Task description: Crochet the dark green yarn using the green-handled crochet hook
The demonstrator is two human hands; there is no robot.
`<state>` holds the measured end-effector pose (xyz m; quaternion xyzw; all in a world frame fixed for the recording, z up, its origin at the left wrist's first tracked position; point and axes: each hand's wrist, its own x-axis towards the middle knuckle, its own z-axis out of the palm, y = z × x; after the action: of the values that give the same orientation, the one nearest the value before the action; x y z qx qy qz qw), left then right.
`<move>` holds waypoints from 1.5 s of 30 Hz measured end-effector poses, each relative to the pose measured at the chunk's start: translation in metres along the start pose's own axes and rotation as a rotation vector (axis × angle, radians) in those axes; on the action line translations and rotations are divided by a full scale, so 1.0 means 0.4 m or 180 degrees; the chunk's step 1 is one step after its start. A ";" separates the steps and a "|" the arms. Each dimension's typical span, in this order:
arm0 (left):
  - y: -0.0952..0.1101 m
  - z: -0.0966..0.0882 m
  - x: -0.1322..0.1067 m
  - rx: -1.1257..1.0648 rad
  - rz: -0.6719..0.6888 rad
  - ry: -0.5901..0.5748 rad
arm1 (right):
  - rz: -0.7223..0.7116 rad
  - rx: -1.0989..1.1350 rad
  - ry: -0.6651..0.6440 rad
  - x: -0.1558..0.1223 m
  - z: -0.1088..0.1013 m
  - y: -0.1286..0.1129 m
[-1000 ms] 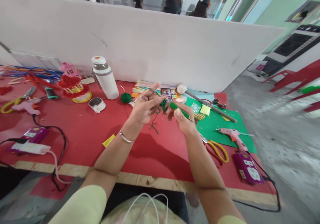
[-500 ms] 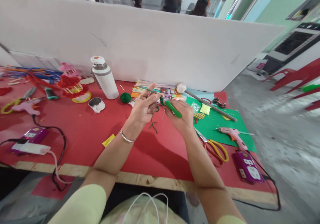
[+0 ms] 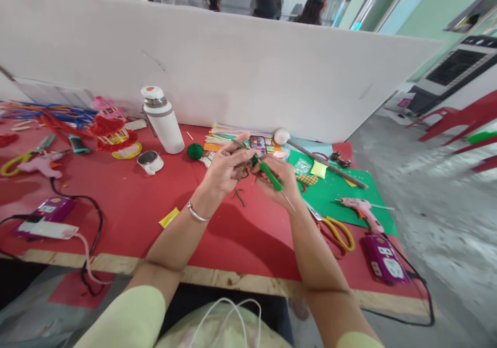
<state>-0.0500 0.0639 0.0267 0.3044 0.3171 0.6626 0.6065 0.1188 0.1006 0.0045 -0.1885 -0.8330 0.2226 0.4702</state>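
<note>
My right hand (image 3: 280, 174) is closed around a crochet hook with a green handle (image 3: 271, 176), whose thin metal end sticks out toward my wrist. Pinched in my left hand (image 3: 227, 168) is a small piece of dark green yarn work (image 3: 254, 160), and the hook's tip meets it there. Yarn runs up over the left fingers, and a loose green tail (image 3: 238, 197) hangs below onto the red table. Behind the left hand lies a dark green yarn ball (image 3: 194, 151). The fingertips partly cover the stitches.
A white thermos (image 3: 165, 122) and a cup (image 3: 150, 162) stand left. Behind my hands lies a phone (image 3: 258, 144). To the right are scissors (image 3: 337, 232), a pink glue gun (image 3: 363, 211), a white-headed stick (image 3: 326, 160) and a purple power box (image 3: 384, 259). A white board (image 3: 194, 68) closes the back.
My right hand has turned, so the hook handle points more steeply down toward me and its metal end shows. My left hand stays nearly in place.
</note>
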 end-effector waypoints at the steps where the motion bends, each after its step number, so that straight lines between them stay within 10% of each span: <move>1: 0.001 0.000 0.000 -0.0010 -0.0005 -0.0002 | -0.0045 0.0095 -0.0030 0.002 -0.002 -0.006; 8: -0.006 0.006 -0.002 0.0059 0.0257 0.0111 | 0.0895 0.0985 0.0870 -0.001 0.007 -0.015; 16: 0.005 -0.001 -0.006 0.0561 0.0450 -0.0085 | 0.1112 0.1146 0.0778 -0.003 0.005 -0.013; 22: 0.010 -0.005 -0.004 0.0719 0.0171 -0.0184 | 0.1045 0.1089 0.0635 -0.002 -0.004 -0.010; 29: -0.034 0.018 -0.004 0.1051 0.0979 0.0369 | 0.0144 -0.0422 0.0760 -0.010 0.025 0.006; 35: -0.019 0.024 -0.018 0.0251 0.0191 0.0083 | -0.0362 -0.0456 0.1144 -0.029 0.068 0.031; 45: 0.033 0.003 -0.013 0.0300 -0.0230 -0.0227 | 0.0140 0.0673 0.0671 -0.006 0.003 0.032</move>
<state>-0.0567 0.0578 0.0378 0.3444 0.3370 0.6132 0.6259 0.1203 0.1096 -0.0048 -0.1784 -0.7466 0.2983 0.5673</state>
